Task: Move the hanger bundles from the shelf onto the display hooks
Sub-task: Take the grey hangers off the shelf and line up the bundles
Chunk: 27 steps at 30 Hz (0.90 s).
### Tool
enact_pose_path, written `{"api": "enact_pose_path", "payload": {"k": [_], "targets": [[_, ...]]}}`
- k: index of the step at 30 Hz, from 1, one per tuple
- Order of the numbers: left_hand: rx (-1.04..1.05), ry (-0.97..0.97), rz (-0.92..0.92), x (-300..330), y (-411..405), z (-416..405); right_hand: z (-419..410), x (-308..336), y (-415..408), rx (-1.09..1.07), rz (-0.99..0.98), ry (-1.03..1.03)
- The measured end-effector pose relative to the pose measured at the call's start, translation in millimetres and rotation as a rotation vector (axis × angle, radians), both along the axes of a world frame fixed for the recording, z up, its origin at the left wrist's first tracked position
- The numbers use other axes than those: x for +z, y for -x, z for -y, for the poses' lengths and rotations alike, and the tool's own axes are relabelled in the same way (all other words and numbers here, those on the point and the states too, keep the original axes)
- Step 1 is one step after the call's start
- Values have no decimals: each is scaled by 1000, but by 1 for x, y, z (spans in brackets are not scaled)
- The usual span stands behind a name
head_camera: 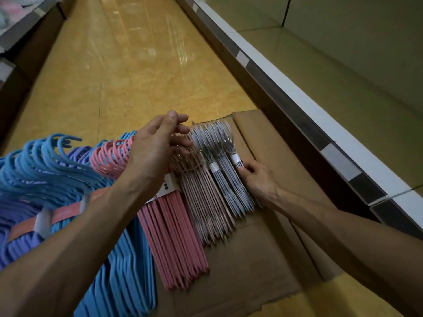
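Several hanger bundles lie side by side on flattened cardboard [256, 252]. From left: blue hangers [43, 161], a thick pink bundle [178, 239], a thin rose bundle [203, 202] and a grey bundle [231, 186] tied with a white band. My left hand [155, 147] hovers over the hook ends of the pink and rose bundles, fingers relaxed and spread, holding nothing. My right hand [258, 179] grips the right side of the grey bundle just below its white band.
An empty beige shelf [332, 92] with a white front rail runs along the right. The yellow aisle floor [128, 65] stretches ahead. Another shelf unit [20, 30] stands at the far left. Purple hangers [16, 239] lie under the blue ones.
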<state>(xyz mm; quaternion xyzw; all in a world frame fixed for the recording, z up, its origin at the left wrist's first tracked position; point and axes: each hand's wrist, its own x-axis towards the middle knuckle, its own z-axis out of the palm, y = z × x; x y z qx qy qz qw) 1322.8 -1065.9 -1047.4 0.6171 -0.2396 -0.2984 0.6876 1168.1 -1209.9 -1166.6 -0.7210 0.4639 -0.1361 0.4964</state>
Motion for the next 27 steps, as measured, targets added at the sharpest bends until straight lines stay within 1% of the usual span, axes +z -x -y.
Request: {"api": "enact_pose_path", "payload": {"k": [3, 7, 10, 12, 13, 15, 20, 22, 27], "targets": [[1, -3, -2, -1, 0, -2, 0, 3, -1, 37, -26, 14], [-3, -45, 7, 2, 1, -10, 0, 11, -2, 72, -148, 57], [6, -86, 18, 7, 3, -20, -7, 20, 1, 69, -236, 174], [-2, -106, 66, 12, 1, -31, -14, 30, 5, 129, -260, 298], [-10, -127, 114, 14, -1, -37, -18, 35, 7, 167, -251, 354], [-24, -166, 205, 19, -8, -50, -30, 47, 9, 236, -220, 392], [43, -197, 279, 30, -26, -89, -72, 69, 5, 417, -163, 464], [59, -209, 293, 33, -30, -107, -91, 78, 1, 494, -118, 469], [123, -275, 393, 39, -42, -158, -141, 97, -16, 664, 16, 436]]}}
